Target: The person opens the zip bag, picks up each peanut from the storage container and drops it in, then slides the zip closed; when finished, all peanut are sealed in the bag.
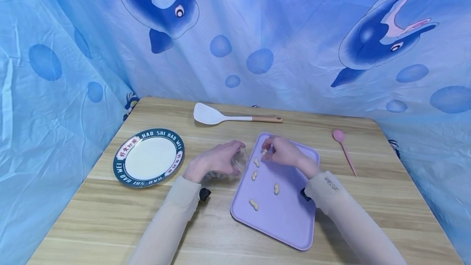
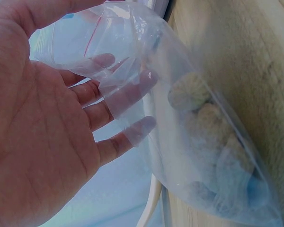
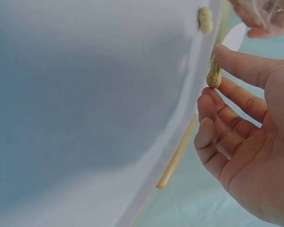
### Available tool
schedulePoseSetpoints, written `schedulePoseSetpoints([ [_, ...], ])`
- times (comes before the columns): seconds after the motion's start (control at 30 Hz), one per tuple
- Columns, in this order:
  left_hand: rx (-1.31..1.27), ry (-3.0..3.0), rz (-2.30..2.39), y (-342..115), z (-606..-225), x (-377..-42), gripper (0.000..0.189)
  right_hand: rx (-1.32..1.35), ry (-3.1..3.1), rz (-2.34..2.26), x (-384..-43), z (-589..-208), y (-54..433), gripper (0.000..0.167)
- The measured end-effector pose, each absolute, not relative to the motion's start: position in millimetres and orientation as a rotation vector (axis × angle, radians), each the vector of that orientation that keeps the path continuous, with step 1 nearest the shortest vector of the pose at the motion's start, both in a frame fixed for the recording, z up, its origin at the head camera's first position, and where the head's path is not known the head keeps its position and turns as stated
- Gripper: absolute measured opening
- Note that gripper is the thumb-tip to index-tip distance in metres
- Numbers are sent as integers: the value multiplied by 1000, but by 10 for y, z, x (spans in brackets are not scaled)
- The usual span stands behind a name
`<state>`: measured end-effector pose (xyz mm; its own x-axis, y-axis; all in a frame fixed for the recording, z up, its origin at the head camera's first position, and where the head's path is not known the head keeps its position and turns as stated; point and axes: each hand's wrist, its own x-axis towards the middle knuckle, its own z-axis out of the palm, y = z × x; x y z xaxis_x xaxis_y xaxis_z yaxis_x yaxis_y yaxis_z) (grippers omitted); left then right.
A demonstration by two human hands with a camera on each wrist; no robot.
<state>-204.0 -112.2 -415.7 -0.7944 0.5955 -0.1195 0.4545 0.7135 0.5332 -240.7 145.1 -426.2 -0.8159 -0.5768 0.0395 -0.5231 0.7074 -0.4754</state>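
Observation:
My left hand (image 1: 216, 160) holds a clear zip bag (image 1: 241, 160) beside the tray's left edge. In the left wrist view, several peanuts (image 2: 213, 125) show through the bag's plastic, and the fingertips lie behind or within the film near its mouth. Over the upper left of a purple tray (image 1: 290, 220), my right hand (image 1: 284, 152) pinches a peanut (image 3: 214, 71) between thumb and fingers. Several loose peanuts lie on the tray, among them one near its lower left (image 1: 253, 204) and another toward the middle (image 1: 276, 189).
On the left of the wooden table (image 1: 371, 216) sits a white plate with a dark green rim (image 1: 126, 175). A white spatula (image 1: 209, 114) with a wooden handle lies behind the tray. To the right is a pink spoon (image 1: 339, 135). Dolphin-print curtain (image 1: 294, 19) hangs behind.

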Motion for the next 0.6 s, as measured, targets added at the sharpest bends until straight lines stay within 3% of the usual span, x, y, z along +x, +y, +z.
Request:
schedulePoseSetpoints([
  [0.6,834,2640,710,-1138,-4150,-2045,83,-1095,2786,-747,-2167,-3927,1196,26],
])
